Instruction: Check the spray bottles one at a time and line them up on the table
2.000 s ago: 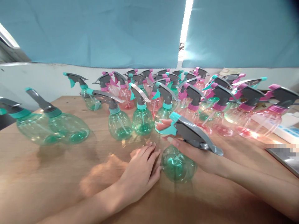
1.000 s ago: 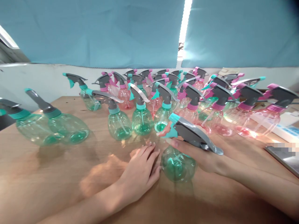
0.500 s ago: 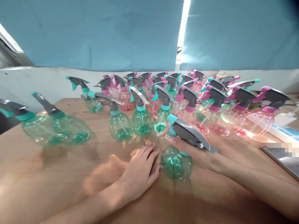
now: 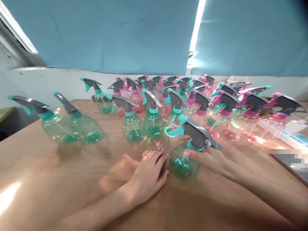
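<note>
Two bare hands meet at one green spray bottle (image 4: pixel 183 164), which stands upright on the wooden tabletop (image 4: pixel 48 183) near the middle, just in front of a crowd of others. The left hand (image 4: pixel 148 171) lies flat on the wood. Its fingers (image 4: pixel 157 157) are stretched out and pressed together, their tips against the bottle's left side. The right hand (image 4: pixel 211 158) comes in from the right with its fingers (image 4: pixel 192 154) curled about the neck at the teal collar. The grey trigger head (image 4: pixel 198 131) covers part of that hand, so how far the grip closes behind the neck cannot be seen. Both forearms run out of the bottom edge. Farther back, green bottles (image 4: pixel 152 123) and pink bottles (image 4: pixel 226 125) overlap so closely that the rear rows are hard to count. A pair of green ones (image 4: pixel 72 128) lean well apart at the left. On the right a white box (image 4: pixel 292 136) is cut off by the edge, and below it a pixelated patch (image 4: pixel 287 157) hides what is there. A blue curtain (image 4: pixel 108 35) fills the far wall.
</note>
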`<state>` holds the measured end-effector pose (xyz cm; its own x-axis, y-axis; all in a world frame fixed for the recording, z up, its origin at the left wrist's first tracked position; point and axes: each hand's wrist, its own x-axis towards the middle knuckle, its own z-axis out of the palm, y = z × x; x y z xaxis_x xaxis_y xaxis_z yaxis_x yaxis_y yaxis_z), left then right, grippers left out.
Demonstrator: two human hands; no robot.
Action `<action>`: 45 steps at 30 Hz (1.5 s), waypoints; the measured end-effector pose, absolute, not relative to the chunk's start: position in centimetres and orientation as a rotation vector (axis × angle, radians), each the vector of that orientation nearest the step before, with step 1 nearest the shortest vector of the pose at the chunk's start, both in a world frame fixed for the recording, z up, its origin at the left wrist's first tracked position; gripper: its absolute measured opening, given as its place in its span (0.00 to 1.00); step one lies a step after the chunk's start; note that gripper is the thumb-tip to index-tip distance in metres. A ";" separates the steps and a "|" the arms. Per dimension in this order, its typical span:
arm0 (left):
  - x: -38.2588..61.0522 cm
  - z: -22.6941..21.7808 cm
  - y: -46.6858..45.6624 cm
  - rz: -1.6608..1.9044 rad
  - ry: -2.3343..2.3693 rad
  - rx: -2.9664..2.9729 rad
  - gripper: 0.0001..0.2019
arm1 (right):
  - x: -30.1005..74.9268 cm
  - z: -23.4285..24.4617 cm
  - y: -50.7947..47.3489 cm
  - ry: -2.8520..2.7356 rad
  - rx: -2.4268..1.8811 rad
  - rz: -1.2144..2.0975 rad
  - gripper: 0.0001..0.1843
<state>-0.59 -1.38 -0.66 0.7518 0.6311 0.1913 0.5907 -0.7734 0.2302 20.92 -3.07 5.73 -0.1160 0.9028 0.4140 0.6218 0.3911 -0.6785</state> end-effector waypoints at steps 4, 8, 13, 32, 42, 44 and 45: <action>-2.8 -0.6 -2.0 0.423 1.036 2.781 0.19 | 21.2 4.6 -4.4 -1.874 -1.322 0.369 0.17; -5.8 -0.5 -2.4 0.498 1.087 2.707 0.17 | 21.3 4.8 -5.8 -1.926 -1.390 0.159 0.21; -9.5 -0.2 -2.7 0.644 1.224 2.595 0.14 | 20.7 5.9 -6.9 -2.006 -1.358 -0.049 0.20; -18.5 5.2 6.2 1.121 2.335 2.300 0.28 | 1.1 5.5 2.8 -1.876 -0.993 0.615 0.25; -18.3 5.2 8.3 0.996 2.417 2.254 0.27 | -1.3 4.5 7.1 -1.773 -1.004 0.540 0.31; -18.5 5.1 8.3 0.991 2.389 2.255 0.26 | -1.6 4.8 7.5 -1.777 -1.006 0.522 0.33; -18.5 5.1 8.3 0.991 2.372 2.259 0.25 | -1.7 4.9 7.6 -1.779 -1.008 0.516 0.34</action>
<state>-18.53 8.33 5.13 -0.1062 0.8169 0.5669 0.9774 -0.0192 0.2107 -1.71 7.57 4.88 -0.1669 0.8197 0.5480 0.3996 0.5643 -0.7224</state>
